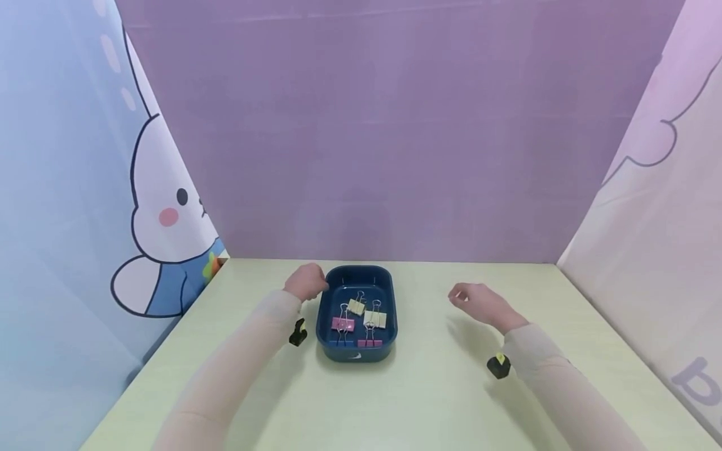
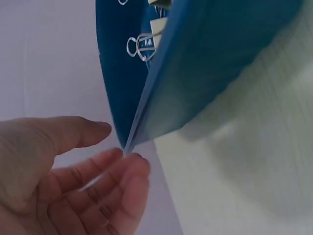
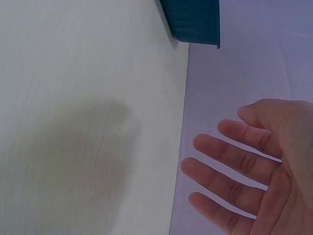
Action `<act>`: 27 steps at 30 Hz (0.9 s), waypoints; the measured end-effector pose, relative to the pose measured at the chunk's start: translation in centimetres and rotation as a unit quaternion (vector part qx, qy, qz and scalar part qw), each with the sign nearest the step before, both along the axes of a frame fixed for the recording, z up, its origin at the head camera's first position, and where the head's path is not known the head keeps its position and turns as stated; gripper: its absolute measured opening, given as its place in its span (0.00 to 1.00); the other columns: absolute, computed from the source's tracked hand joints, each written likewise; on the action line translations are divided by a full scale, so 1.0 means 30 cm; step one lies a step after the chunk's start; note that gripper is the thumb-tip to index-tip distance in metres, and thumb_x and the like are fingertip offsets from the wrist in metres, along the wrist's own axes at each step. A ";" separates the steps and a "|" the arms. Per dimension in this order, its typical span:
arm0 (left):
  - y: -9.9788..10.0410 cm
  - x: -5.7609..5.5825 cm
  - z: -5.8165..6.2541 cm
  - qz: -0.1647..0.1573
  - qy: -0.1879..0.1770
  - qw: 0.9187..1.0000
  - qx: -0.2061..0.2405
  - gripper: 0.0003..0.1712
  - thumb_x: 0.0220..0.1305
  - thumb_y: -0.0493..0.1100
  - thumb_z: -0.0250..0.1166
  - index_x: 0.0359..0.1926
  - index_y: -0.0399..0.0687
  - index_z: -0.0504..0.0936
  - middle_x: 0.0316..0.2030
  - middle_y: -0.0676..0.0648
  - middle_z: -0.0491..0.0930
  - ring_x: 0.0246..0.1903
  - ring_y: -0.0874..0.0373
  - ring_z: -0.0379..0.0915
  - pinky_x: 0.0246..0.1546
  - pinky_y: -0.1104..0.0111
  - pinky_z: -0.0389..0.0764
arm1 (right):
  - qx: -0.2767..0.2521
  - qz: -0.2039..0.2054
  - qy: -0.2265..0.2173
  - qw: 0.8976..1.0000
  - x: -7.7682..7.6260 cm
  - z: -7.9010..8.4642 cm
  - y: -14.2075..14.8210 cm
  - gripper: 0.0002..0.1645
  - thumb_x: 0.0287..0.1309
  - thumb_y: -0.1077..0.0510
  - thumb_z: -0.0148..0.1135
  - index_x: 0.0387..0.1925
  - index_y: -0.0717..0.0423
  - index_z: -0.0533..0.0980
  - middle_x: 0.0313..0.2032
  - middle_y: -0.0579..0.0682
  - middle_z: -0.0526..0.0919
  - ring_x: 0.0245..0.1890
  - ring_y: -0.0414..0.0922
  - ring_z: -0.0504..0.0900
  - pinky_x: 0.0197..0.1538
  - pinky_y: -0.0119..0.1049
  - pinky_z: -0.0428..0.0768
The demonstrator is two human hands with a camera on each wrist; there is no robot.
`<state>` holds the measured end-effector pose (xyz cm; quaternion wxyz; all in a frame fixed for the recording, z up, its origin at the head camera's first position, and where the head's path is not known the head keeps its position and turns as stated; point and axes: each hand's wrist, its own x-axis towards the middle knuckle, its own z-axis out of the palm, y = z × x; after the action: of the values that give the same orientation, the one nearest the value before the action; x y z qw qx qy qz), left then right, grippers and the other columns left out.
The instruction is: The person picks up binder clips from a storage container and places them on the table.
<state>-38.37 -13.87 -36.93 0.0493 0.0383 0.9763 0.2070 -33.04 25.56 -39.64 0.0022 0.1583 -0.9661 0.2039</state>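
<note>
A dark blue rectangular tray (image 1: 356, 355) stands on the table with several binder clips inside. Among them are a pink binder clip (image 1: 343, 324), a pale yellow binder clip (image 1: 375, 320) and another pink one near the front wall. My left hand (image 1: 306, 282) is at the tray's far left side. In the left wrist view its fingertips (image 2: 137, 164) are right at the tray's corner, and the thumb stands apart from the rim. My right hand (image 1: 478, 303) hovers over the table to the right of the tray, holding nothing, its fingers loosely extended in the right wrist view.
The pale table (image 1: 429, 394) ends at a purple back wall (image 1: 395, 156). A blue curtain with a rabbit print (image 1: 163, 181) hangs at the left, and a whitish printed curtain (image 1: 665, 250) at the right. Both wrists wear small black devices.
</note>
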 end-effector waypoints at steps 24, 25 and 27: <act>0.018 0.005 0.013 0.045 -0.041 0.996 0.067 0.20 0.53 0.29 0.69 0.49 0.34 0.81 0.47 0.37 0.82 0.29 0.55 0.82 0.23 0.72 0.84 | 0.003 0.025 -0.008 1.000 -0.012 0.063 -0.119 0.14 0.67 0.53 0.52 0.47 0.54 0.79 0.40 0.52 0.83 0.41 0.48 0.82 0.45 0.48 0.81; 0.018 0.008 0.014 0.046 -0.041 0.996 0.067 0.20 0.53 0.29 0.69 0.49 0.34 0.81 0.48 0.37 0.82 0.29 0.55 0.82 0.23 0.72 0.84 | 0.004 0.029 -0.010 1.000 -0.009 0.076 -0.145 0.14 0.67 0.53 0.53 0.47 0.54 0.79 0.41 0.52 0.83 0.41 0.48 0.82 0.45 0.47 0.82; 0.019 0.012 0.015 0.045 -0.043 0.996 0.066 0.20 0.54 0.30 0.69 0.50 0.34 0.81 0.49 0.37 0.81 0.29 0.55 0.82 0.23 0.73 0.84 | 0.002 0.038 -0.008 0.999 -0.004 0.098 -0.202 0.14 0.67 0.53 0.53 0.47 0.54 0.79 0.41 0.51 0.84 0.41 0.47 0.82 0.45 0.45 0.82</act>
<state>-38.00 -13.30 -36.49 0.0788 -0.0117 0.9584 0.2740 -33.16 19.50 -36.71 -0.0141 0.1934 -0.9597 0.2036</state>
